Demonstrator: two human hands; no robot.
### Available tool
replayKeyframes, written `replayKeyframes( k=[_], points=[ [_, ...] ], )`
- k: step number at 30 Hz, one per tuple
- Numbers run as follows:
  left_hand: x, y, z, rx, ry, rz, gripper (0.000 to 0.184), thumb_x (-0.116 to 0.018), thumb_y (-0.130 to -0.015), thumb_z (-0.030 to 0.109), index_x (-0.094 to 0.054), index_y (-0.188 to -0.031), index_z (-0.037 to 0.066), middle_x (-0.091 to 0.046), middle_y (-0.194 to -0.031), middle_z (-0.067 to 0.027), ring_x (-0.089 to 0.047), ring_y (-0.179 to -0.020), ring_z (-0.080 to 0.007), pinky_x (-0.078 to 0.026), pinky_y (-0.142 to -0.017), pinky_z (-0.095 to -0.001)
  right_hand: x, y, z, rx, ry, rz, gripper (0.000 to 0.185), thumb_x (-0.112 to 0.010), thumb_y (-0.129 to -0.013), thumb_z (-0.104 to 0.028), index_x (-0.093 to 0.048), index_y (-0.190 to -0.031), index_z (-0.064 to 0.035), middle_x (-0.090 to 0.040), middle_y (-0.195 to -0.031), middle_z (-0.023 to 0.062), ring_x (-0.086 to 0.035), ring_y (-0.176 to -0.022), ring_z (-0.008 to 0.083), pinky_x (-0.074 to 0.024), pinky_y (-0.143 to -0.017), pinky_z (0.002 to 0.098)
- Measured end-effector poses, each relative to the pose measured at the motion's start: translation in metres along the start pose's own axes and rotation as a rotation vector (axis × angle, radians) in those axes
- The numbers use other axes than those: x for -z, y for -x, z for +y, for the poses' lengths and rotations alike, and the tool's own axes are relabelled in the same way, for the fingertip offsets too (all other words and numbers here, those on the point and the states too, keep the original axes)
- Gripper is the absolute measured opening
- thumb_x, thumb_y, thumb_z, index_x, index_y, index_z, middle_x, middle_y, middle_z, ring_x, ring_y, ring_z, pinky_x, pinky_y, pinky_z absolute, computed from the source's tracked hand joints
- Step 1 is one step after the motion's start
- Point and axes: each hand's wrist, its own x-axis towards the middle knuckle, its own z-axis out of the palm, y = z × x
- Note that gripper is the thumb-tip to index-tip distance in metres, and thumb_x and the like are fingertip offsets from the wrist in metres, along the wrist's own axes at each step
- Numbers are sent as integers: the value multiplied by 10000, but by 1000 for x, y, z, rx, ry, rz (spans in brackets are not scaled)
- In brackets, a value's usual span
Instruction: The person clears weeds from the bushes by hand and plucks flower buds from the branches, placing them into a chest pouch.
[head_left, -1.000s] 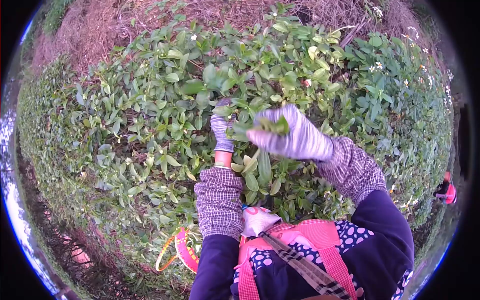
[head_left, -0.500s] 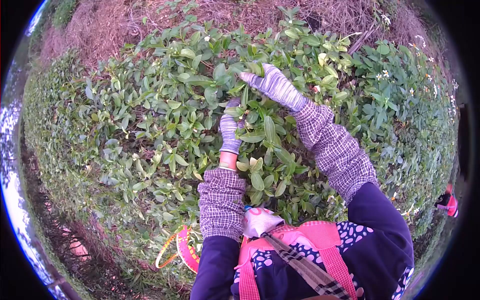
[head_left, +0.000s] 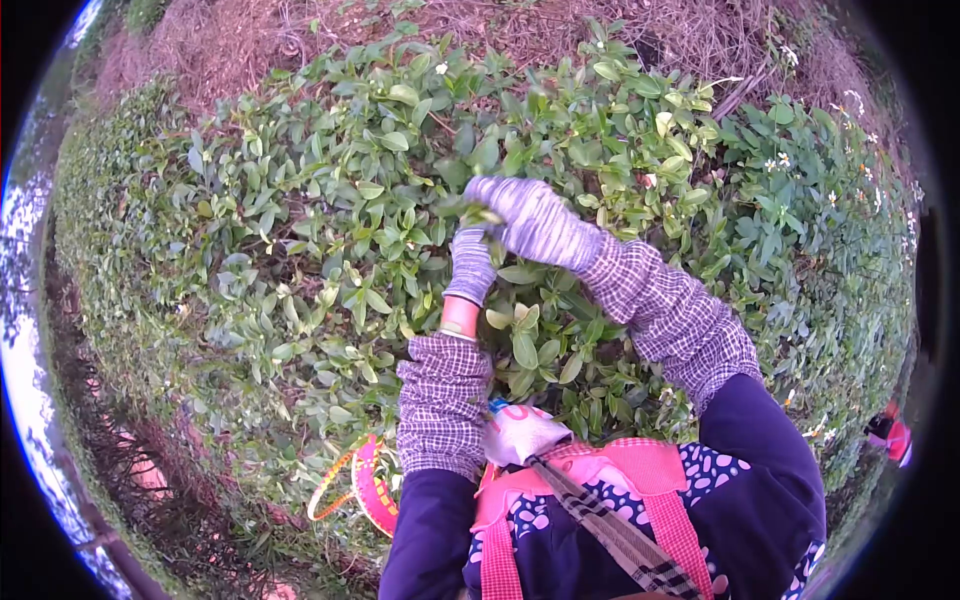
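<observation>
Both hands wear grey-purple striped knit gloves and meet over a dense leafy green bush (head_left: pixel 390 240). My right hand (head_left: pixel 538 222) is closed, its fingers curled down around a few green leaves (head_left: pixel 482 214) that show at its fingertips. Just below and to the left, my left hand (head_left: pixel 471 266) looks closed too, close against the right fingers. Its fingertips are partly covered, and what they hold cannot be made out. Foliage surrounds both hands.
A white bag (head_left: pixel 522 434) hangs at my chest by a checked strap (head_left: pixel 600 520). A pink and yellow hoop-like item (head_left: pixel 372 485) lies left of it. White flowers (head_left: pixel 778 162) grow at right. Dry brush (head_left: pixel 450 20) lies behind the bush. Something pink and black (head_left: pixel 890 435) is far right.
My right hand has come down and toward me from the upper leaves to meet the left hand. The left hand has drawn slightly back out of the foliage.
</observation>
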Motion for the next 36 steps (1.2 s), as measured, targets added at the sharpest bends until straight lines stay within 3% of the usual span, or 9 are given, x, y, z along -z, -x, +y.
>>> replayKeyframes(
  k=[2,3,9,11,16,23,29,31,36],
  points=[
    [-7,37,44,-399,-1407,-142,267,-518,-795,147,-518,-1024,9,-575,-954,-181,-572,-849,-293,-454,-755,-352,0,13,8,-129,-138,115,250,-630,-748,-134,-521,-948,-30,-592,-789,128,-602,-729,263,-482,-648,326],
    [14,40,40,-825,-1222,-201,293,-543,-789,168,-528,-1021,-10,-562,-944,-210,-554,-868,-329,-444,-768,-365,8,19,6,-177,-90,142,292,-634,-752,-157,-526,-979,-8,-596,-824,146,-605,-761,259,-490,-647,324],
    [90,130,96,-571,-976,-90,270,-539,-823,103,-546,-1080,18,-583,-1016,-119,-557,-892,-178,-444,-767,-273,23,48,-30,-243,-38,109,303,-628,-772,-191,-520,-969,13,-606,-809,148,-618,-724,240,-491,-629,300],
    [115,158,110,-523,-897,-9,262,-522,-839,95,-544,-1089,16,-587,-1014,-87,-546,-901,-148,-434,-787,-252,24,51,-56,-387,-422,30,259,-624,-778,-178,-515,-932,-1,-600,-749,121,-617,-687,198,-485,-597,299],
    [156,217,136,-401,-826,219,258,-511,-853,93,-535,-1089,-9,-585,-1020,-94,-544,-941,-151,-417,-849,-262,-14,42,-131,-97,-472,-243,170,-624,-768,-108,-520,-890,-51,-550,-685,57,-557,-544,143,-442,-475,263],
    [155,254,146,-499,-728,259,270,-519,-854,121,-532,-1087,-16,-586,-1014,-99,-546,-941,-166,-411,-862,-281,-134,78,-216,252,-364,-811,398,-598,-735,-293,-469,-1034,-65,-573,-817,138,-584,-747,289,-456,-621,427],
    [168,260,128,-523,-949,291,223,-507,-847,84,-562,-1042,-9,-601,-993,-90,-551,-912,-158,-410,-835,-274,-88,56,-200,249,-136,-753,335,-574,-764,-262,-521,-999,-28,-580,-849,123,-579,-784,268,-481,-631,382],
    [177,259,114,-514,-943,296,222,-510,-846,87,-564,-1039,-8,-603,-985,-92,-551,-906,-155,-412,-831,-276,-52,49,-160,291,-101,-256,225,-579,-765,-191,-563,-917,-25,-582,-798,116,-581,-701,274,-484,-596,339],
    [179,248,91,-531,-1136,271,215,-520,-838,93,-568,-1029,6,-609,-949,-112,-562,-870,-157,-429,-786,-279,-3,35,-76,-91,213,76,175,-585,-782,-207,-598,-845,-44,-575,-699,111,-573,-636,256,-470,-578,340]
  ],
)
